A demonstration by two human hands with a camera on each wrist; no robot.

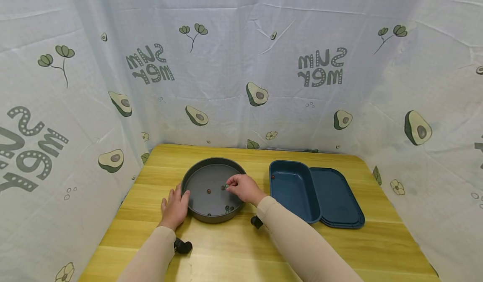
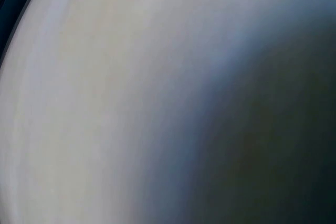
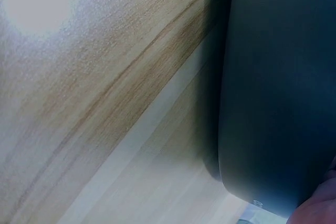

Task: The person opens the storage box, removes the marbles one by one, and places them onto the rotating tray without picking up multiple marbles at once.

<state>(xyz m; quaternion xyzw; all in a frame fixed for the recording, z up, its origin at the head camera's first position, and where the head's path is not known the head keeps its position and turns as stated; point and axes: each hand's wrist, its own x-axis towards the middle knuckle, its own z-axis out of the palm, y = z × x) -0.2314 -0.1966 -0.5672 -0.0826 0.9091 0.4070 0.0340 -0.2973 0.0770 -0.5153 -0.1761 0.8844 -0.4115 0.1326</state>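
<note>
A round dark grey pan (image 1: 211,204) stands on the table. My left hand (image 1: 175,207) rests against its left side, fingers fairly straight along the outer wall and thumb at the rim. Over the pan's right part, my right hand (image 1: 244,188) pinches a small greenish bead (image 1: 227,186) between thumb and fingertips. A dark bead (image 1: 223,188) lies close beside those fingertips. Left of it in the pan is a reddish-brown bead (image 1: 209,191), and several dark beads (image 1: 229,209) lie near the front right wall. The left wrist view is a blur.
A blue rectangular box (image 1: 296,194) stands right of the pan, with one reddish bead (image 1: 273,177) inside. Its blue lid (image 1: 336,198) lies flat against the box's right side. The wooden table (image 1: 215,252) is bordered by a printed cloth (image 1: 234,63) behind and at both sides.
</note>
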